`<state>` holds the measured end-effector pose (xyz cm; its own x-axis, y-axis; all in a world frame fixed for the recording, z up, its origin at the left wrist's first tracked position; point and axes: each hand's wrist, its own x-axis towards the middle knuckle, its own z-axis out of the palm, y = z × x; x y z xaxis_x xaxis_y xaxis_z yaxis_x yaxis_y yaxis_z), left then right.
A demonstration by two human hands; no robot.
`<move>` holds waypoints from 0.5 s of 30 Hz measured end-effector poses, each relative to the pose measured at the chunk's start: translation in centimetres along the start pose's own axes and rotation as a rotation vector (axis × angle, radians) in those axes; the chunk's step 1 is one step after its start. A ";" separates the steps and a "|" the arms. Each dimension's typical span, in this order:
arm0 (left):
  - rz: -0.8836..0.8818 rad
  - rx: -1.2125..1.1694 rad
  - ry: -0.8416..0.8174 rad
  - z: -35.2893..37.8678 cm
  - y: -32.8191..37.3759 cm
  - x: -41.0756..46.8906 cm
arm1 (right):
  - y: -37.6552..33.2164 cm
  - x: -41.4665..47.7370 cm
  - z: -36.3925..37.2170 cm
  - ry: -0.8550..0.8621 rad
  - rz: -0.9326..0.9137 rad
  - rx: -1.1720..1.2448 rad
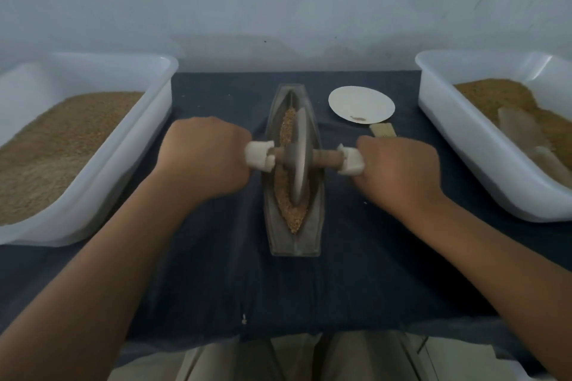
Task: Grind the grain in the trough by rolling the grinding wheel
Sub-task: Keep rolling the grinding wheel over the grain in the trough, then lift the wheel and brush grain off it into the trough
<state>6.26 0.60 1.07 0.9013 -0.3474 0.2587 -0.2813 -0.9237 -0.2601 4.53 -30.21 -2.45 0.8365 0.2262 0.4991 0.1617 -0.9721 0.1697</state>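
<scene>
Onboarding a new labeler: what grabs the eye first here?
Dead centre, the left hand and right hand grip the wrapped axle ends of a grey grinding wheel standing in the trough of grain. The white left tub and right tub, holding brown grain, flank it.

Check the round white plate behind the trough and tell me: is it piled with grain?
No, the plate is almost bare, with only a small dark speckle of bits close to its near edge.

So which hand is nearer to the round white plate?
Right. The right hand grips the handle on the near side of the plate, slightly to its right; the left hand grips the other handle end, across the trough from it.
</scene>
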 end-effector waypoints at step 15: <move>-0.144 -0.195 -0.151 1.7 -0.9 4.2 | 0.4 8.1 0.6 -0.083 -0.092 0.062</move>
<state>10.82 0.25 0.80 0.9713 -0.1958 0.1351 -0.1917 -0.9805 -0.0429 11.68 -28.86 1.12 0.8569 0.3108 0.4113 0.2691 -0.9502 0.1575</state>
